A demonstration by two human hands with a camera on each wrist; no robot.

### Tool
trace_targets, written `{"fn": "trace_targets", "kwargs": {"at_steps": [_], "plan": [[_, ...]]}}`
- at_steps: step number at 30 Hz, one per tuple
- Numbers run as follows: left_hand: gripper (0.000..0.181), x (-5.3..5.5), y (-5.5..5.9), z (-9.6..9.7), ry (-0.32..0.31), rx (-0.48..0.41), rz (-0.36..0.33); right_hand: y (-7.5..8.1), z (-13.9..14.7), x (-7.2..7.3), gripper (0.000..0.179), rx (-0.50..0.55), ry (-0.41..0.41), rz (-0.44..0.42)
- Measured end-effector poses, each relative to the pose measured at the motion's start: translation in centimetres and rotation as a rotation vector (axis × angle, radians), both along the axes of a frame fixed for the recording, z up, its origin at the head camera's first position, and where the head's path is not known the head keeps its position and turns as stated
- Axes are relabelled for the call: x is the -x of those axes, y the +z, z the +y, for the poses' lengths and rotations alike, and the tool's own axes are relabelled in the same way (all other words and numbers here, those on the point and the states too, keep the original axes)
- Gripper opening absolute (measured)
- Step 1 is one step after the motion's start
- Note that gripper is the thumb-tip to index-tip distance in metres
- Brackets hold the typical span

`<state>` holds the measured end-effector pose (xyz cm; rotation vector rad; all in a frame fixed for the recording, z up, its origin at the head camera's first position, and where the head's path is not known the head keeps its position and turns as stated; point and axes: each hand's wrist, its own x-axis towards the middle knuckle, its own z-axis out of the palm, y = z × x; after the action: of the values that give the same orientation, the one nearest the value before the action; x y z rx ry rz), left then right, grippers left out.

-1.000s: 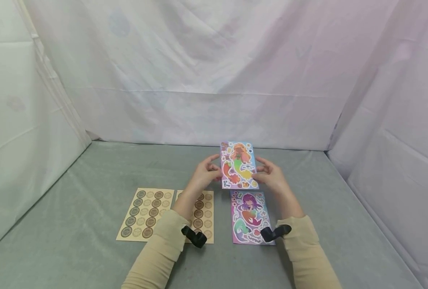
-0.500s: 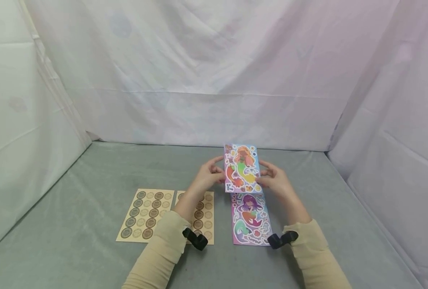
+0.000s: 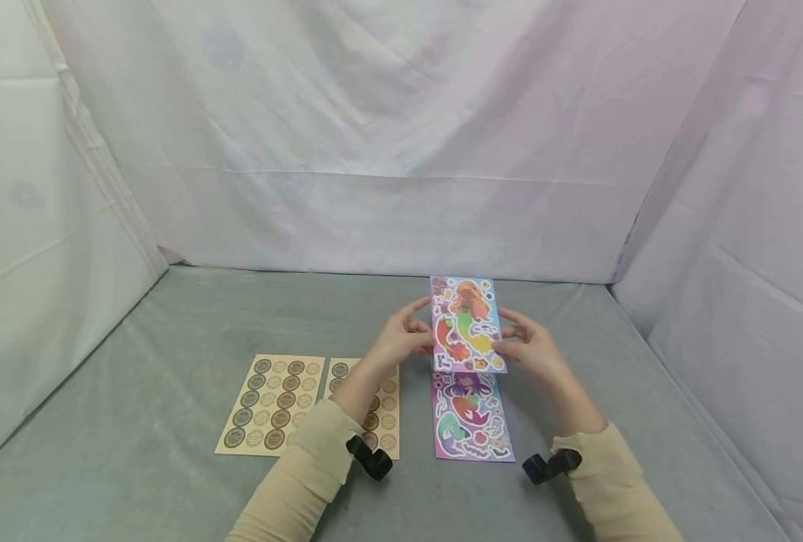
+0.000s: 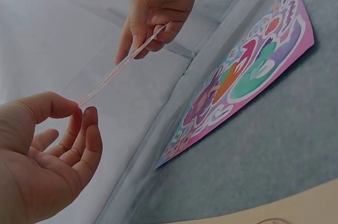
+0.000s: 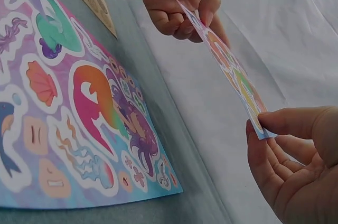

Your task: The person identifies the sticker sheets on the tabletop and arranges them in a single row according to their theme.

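Observation:
In the head view a mermaid sticker sheet (image 3: 467, 325), with an orange-haired figure, is held up off the table between both hands. My left hand (image 3: 404, 336) pinches its left edge between thumb and fingers; my right hand (image 3: 528, 343) pinches the right edge. Both wrist views show the sheet nearly edge-on, apart from what lies below. Beneath it a second mermaid sticker sheet (image 3: 472, 429), purple-haired, lies flat on the table, its top part hidden by the raised one. That lower sheet (image 5: 79, 108) fills the left of the right wrist view.
Two tan sheets of round stickers lie to the left: a left tan sheet (image 3: 269, 406) and a right tan sheet (image 3: 389, 421) partly covered by the left forearm. White cloth (image 3: 387, 135) hangs behind and at both sides of the grey table (image 3: 205, 316).
Both hands have moved right and nearer with the held sticker sheet. It now overlaps the top of the purple-haired sheet in the head view. The tan sheets stay put.

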<state>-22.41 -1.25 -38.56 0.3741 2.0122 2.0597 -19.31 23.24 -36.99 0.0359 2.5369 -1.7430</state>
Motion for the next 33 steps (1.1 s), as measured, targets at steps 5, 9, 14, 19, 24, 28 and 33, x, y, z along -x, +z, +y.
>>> {"fn": "trace_targets", "kwargs": {"at_steps": [5, 9, 14, 19, 24, 28, 33], "plan": [[0.078, -0.4, 0.2, 0.5, -0.028, -0.034, -0.018, 0.2, 0.5, -0.6, 0.068, -0.016, -0.005, -0.021], [0.078, -0.8, 0.2, 0.8, -0.042, -0.050, -0.026, 0.2, 1.0, -1.1, 0.068, -0.022, 0.009, -0.024], [0.078, -1.3, 0.1, 1.2, -0.051, -0.053, -0.045, 0.3, 1.7, -1.8, 0.068, -0.007, 0.030, -0.015], [0.079, -1.8, 0.1, 1.6, -0.058, -0.063, -0.054, 0.4, 2.2, -2.3, 0.070, -0.021, 0.033, -0.017], [0.079, -2.4, 0.1, 2.1, -0.060, -0.060, -0.074, 0.3, 2.9, -2.8, 0.072, -0.034, 0.047, -0.017], [0.080, -2.8, 0.0, 2.4, -0.060, -0.066, -0.096, 0.2, 3.5, -3.0, 0.072, -0.032, 0.058, -0.016], [0.081, -3.3, -0.3, 3.0, -0.060, -0.069, -0.117, 0.0, 4.3, -3.4, 0.073, -0.037, 0.078, -0.022]]}}
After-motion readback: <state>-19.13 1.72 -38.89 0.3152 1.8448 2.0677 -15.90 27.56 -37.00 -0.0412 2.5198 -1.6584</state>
